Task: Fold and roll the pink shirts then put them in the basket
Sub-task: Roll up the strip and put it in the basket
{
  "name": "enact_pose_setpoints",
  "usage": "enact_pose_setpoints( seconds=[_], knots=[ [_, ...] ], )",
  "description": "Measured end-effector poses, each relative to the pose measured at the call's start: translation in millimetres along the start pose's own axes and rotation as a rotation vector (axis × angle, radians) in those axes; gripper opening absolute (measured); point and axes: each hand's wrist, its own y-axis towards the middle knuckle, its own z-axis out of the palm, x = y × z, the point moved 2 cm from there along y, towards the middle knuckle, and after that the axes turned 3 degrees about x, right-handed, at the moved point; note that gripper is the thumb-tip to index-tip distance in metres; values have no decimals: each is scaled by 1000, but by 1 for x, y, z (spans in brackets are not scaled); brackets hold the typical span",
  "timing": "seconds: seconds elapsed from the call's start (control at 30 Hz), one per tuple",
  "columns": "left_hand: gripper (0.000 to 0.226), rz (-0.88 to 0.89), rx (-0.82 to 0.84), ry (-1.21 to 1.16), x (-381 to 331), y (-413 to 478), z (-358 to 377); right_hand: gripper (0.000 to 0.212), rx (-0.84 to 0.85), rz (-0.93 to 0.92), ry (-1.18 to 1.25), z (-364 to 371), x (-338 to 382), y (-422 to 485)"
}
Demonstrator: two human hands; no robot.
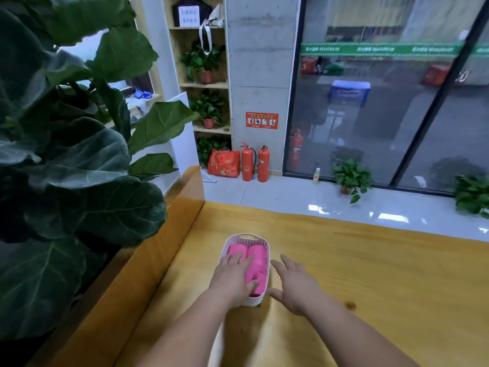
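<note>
Left hand: I see my left hand [232,276] in the lower centre of the frame. It lies flat over the near part of the basket, fingers fairly straight and resting on the pink rolls, thumb stretched out to the right. It pinches nothing.
Right hand: my right hand [293,284] is just right of the basket, palm down over the table with the fingers spread. It holds nothing. The thumb is close to the basket's near right corner, and I cannot tell whether it touches.
Pink shirts: two rolled pink shirts [258,262] lie side by side inside the basket. My left hand covers the near end of the left one.
Basket: a pale perforated basket [248,237] stands on the table at lower centre, with a handle slot at its far end.
Table: a yellow wooden table [370,274] fills the lower right of the frame.
Left of frame: a large-leafed plant [66,154].
Upper centre: two red fire extinguishers [255,164] stand on the floor by a concrete pillar, with a red bag [223,162] beside them.
</note>
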Motion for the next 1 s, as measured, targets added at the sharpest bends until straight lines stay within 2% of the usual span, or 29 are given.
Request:
enact_pose_setpoints(
  seconds=[0.37,1.0],
  knots=[
    [78,142,-29,-33,-128,-31,22,82,-59,136,80,-15,-107,-105],
    [72,378,-8,131,-449,-133,124,80,-160,423,237,18,-359,-367]
  ],
)
